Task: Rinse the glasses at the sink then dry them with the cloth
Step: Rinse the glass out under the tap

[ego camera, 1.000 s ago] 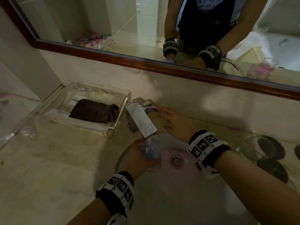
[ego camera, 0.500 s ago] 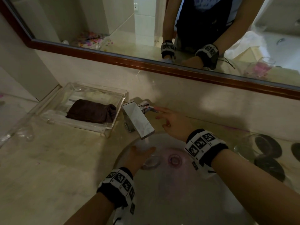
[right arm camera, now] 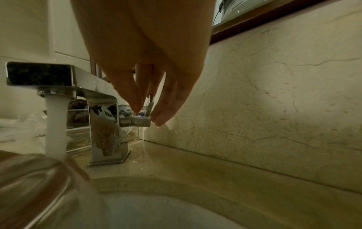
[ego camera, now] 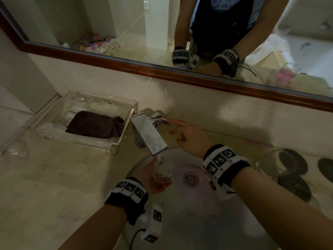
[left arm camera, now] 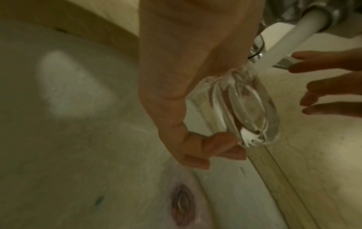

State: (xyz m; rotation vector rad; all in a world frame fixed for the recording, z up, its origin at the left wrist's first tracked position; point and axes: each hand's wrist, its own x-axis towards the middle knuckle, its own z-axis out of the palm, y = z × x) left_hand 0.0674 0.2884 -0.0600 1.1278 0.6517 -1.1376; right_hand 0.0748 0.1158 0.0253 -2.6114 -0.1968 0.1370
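Observation:
My left hand (ego camera: 153, 179) grips a small clear glass (ego camera: 164, 172) over the sink basin (ego camera: 207, 210), mouth up beneath the chrome tap (ego camera: 149, 134). Water pours from the spout onto the glass (left arm camera: 246, 106), which my left hand (left arm camera: 176, 93) holds by its side. My right hand (ego camera: 187, 138) reaches to the tap lever (ego camera: 166, 122), with straight fingers touching it. In the right wrist view the lever (right arm camera: 150, 100) stands between the thumb and fingers of my right hand (right arm camera: 147, 111). A folded dark brown cloth (ego camera: 95, 126) lies in a clear tray (ego camera: 115, 145) left of the tap.
A second clear glass (ego camera: 270, 165) stands right of the basin among dark round coasters (ego camera: 295, 186). The drain (ego camera: 190, 177) sits in the basin's middle. A wood-framed mirror (ego camera: 180, 73) runs along the wall behind. Another clear item (ego camera: 19, 150) lies at the far left of the counter.
The left hand lowered and tipped the glass into the basin, then brought it back mouth up under the running water. The right hand has stayed at the lever.

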